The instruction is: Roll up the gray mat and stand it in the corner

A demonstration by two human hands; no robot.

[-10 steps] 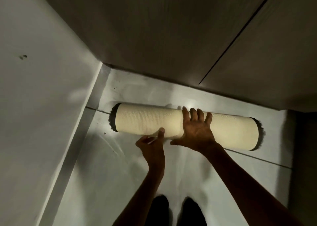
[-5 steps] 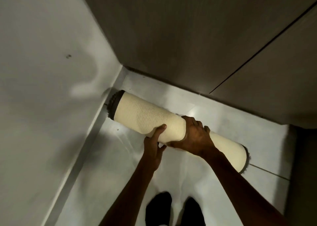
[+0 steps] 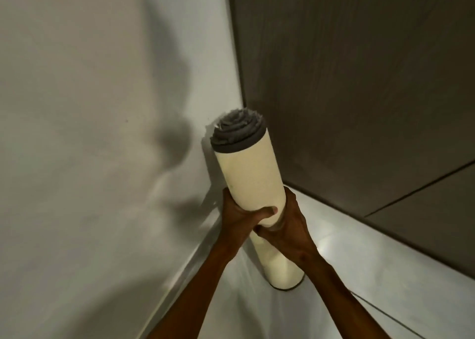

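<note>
A bare indoor corner, likely a home: a pale wall [image 3: 102, 107] meets a dark panel [image 3: 359, 81] over floor tiles [image 3: 372, 274].

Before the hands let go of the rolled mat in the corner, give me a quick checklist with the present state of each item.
1. Roll tight, not unwinding: ok. The rolled mat shows a compact gray spiral at its top end.
2. Both hands gripping: ok. The left hand and right hand wrap its middle.
3. Bottom end on the floor: ok, it looks planted.
4. Standing upright: not ok. It tilts, top toward the corner.
5. Top leaning on the white wall or the dark panel: cannot tell; contact is hidden.
6. Base tucked into the corner: not ok, it sits out from it.
</note>
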